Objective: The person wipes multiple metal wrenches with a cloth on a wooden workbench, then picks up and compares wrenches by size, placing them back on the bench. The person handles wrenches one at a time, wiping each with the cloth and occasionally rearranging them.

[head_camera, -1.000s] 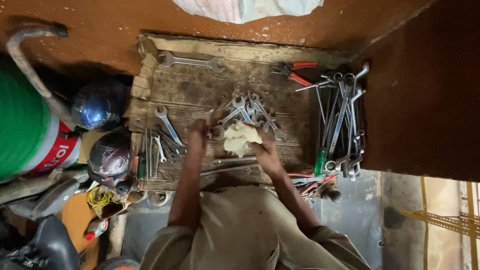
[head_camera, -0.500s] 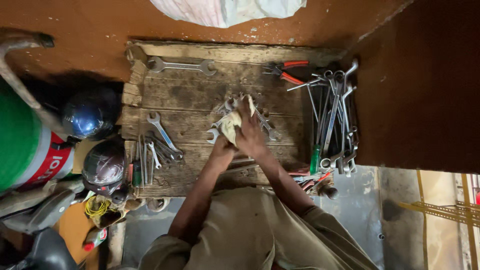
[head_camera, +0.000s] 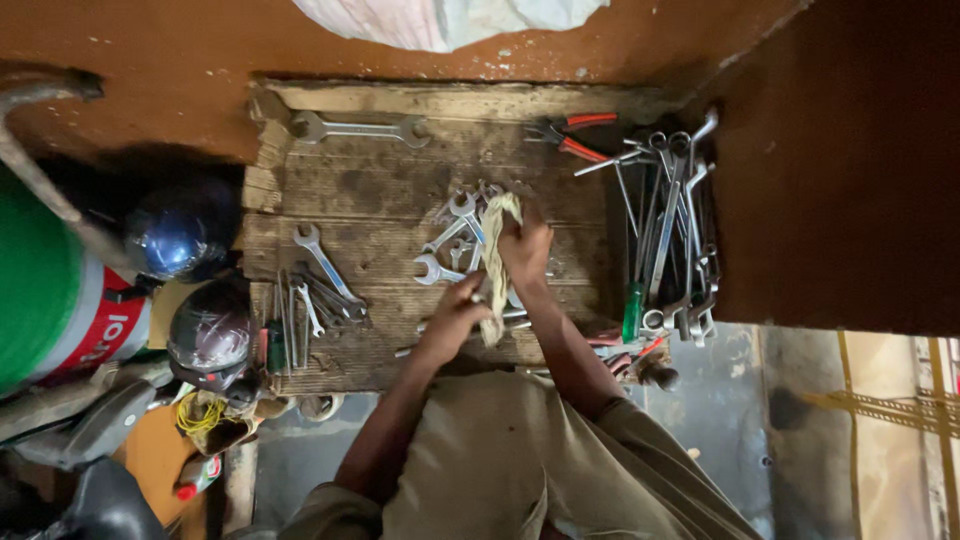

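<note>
1. Where I'm at: my right hand (head_camera: 524,243) is clenched round the top end of a pale rag (head_camera: 494,262), and my left hand (head_camera: 452,318) is pinching the bottom end. The rag is stretched between them, right over the loose pile of spanners (head_camera: 456,232) in the middle of the wooden bench (head_camera: 380,190).

2. Looks like there's a spanner wrapped up in the rag, but I honestly can't tell for sure, the cloth hides it.

3. Tip, I reckon: keep the rag taut and twist the two hands opposite ways so the cloth really bites, rather than just sliding it.

4. Work low over the boards. If something slips, it lands on the pile, not off the front edge.

5. Mind the elbows. The red-handled pliers (head_camera: 572,136) and the big heap of long spanners (head_camera: 668,230) sit just to my right, and the small row of spanners (head_camera: 322,278) is off to the left.

6. The big spanner (head_camera: 358,128) at the back is well clear.
</note>
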A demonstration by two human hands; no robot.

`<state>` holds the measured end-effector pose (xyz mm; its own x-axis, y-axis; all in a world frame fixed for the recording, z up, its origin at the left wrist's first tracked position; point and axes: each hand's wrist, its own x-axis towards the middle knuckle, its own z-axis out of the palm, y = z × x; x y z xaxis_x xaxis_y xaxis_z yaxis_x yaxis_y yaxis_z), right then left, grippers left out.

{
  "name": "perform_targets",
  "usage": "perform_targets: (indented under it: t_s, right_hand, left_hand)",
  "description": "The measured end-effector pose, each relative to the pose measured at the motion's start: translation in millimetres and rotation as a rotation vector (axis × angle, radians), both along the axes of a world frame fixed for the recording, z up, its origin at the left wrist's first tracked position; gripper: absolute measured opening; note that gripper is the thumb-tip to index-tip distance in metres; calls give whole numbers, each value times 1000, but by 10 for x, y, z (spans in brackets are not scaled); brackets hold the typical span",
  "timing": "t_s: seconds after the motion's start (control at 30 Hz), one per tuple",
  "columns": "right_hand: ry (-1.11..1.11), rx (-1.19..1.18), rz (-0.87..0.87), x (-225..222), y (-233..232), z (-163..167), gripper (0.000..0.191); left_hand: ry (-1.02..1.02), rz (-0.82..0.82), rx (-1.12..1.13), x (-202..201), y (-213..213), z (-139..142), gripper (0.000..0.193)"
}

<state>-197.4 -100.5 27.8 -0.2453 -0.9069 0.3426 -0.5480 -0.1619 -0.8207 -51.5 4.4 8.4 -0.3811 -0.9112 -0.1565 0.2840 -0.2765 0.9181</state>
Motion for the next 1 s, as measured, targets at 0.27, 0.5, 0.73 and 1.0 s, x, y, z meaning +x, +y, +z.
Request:
perform_targets:
  t_s: [0.27,0.5,0.73,1.0]
  right_hand:
    - [-296,-220,-156,-214,-26,44,36]
    - [-155,123,306,301,478,211,49]
    - [-29,-118,843,300,749,383,59]
    - [-711,344,844,93,890,-75,30]
  left_hand:
    - [488,255,220,38,-87,-2,64]
    - [746,368,247,-57,-277,-106,48]
    - [1247,-34,-150,144,-490,192,75]
    - [740,351,222,137,-577,-329,57]
